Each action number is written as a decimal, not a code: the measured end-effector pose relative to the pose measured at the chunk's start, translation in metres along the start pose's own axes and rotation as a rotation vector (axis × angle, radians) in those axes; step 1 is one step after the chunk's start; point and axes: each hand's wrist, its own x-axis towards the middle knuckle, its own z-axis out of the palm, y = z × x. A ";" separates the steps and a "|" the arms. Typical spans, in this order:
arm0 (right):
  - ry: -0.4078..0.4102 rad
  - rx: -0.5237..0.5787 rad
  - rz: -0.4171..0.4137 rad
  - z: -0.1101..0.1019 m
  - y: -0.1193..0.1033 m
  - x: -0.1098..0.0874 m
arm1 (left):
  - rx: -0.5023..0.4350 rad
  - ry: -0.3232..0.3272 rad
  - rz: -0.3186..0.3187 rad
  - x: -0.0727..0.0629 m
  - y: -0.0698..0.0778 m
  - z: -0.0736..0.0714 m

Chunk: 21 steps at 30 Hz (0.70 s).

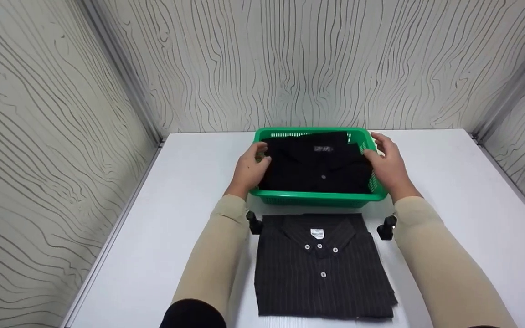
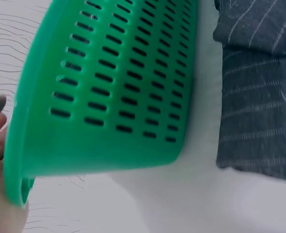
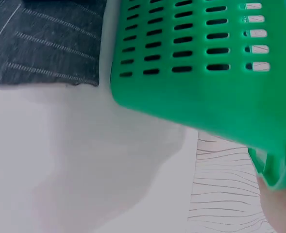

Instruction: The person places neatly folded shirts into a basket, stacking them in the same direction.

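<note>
A green plastic basket point(image 1: 319, 196) stands on the white table, with slotted walls. Inside it lies a black folded shirt point(image 1: 299, 171) with a collar label and a button, over more dark cloth at the back. My left hand point(image 1: 249, 169) is at the basket's left rim, thumb and fingers apart beside the shirt's edge. At the right rim is my right hand point(image 1: 390, 166), its fingers loosely bent and spread from the thumb. Both wrist views show the basket's outer wall, with most of each hand hidden. Nearer me lies a dark striped folded shirt point(image 1: 321, 282) with white buttons.
Wood-grain patterned panels point(image 1: 290, 64) rise behind and beside the white table point(image 1: 189, 182). The striped shirt lies between my forearms, just in front of the basket. Small black devices point(image 1: 386, 228) sit at my wrists.
</note>
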 end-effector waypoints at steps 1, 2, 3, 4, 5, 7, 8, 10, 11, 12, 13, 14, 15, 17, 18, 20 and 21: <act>0.006 -0.017 -0.004 -0.001 0.000 -0.001 | 0.009 -0.010 0.014 -0.002 -0.001 -0.002; 0.012 -0.031 -0.007 -0.003 0.000 -0.002 | 0.016 -0.017 0.028 -0.004 -0.001 -0.003; 0.017 -0.042 -0.008 -0.005 -0.001 -0.004 | 0.023 -0.019 0.045 -0.005 -0.002 -0.005; 0.022 -0.053 -0.008 -0.007 -0.002 -0.005 | 0.033 -0.020 0.059 -0.008 -0.002 -0.006; 0.025 -0.065 -0.006 -0.010 -0.003 -0.007 | 0.042 -0.020 0.069 -0.010 -0.002 -0.007; 0.028 -0.081 -0.003 -0.014 -0.004 -0.011 | 0.061 -0.022 0.082 -0.015 -0.001 -0.009; 0.029 -0.089 0.002 -0.016 -0.005 -0.014 | 0.070 -0.020 0.085 -0.018 -0.001 -0.010; 0.024 -0.102 0.017 -0.019 -0.007 -0.020 | 0.086 -0.015 0.083 -0.024 0.001 -0.012; 0.019 -0.104 0.022 -0.020 -0.008 -0.024 | 0.091 -0.010 0.083 -0.027 0.002 -0.013; 0.013 -0.106 0.026 -0.021 -0.009 -0.027 | 0.097 -0.006 0.084 -0.031 0.004 -0.013; 0.006 -0.110 0.030 -0.022 -0.011 -0.031 | 0.101 -0.002 0.087 -0.034 0.006 -0.014; -0.003 -0.115 0.032 -0.023 -0.013 -0.035 | 0.101 0.005 0.089 -0.038 0.008 -0.015; -0.012 -0.119 0.035 -0.024 -0.015 -0.039 | 0.102 0.010 0.091 -0.043 0.011 -0.016; -0.028 -0.130 0.033 -0.026 -0.020 -0.048 | 0.100 0.022 0.106 -0.052 0.017 -0.018; -0.034 -0.133 0.034 -0.028 -0.022 -0.052 | 0.098 0.030 0.115 -0.057 0.020 -0.019; -0.041 -0.130 0.037 -0.030 -0.026 -0.063 | 0.089 0.051 0.138 -0.067 0.026 -0.021; -0.041 -0.123 0.040 -0.031 -0.028 -0.068 | 0.086 0.063 0.149 -0.072 0.029 -0.022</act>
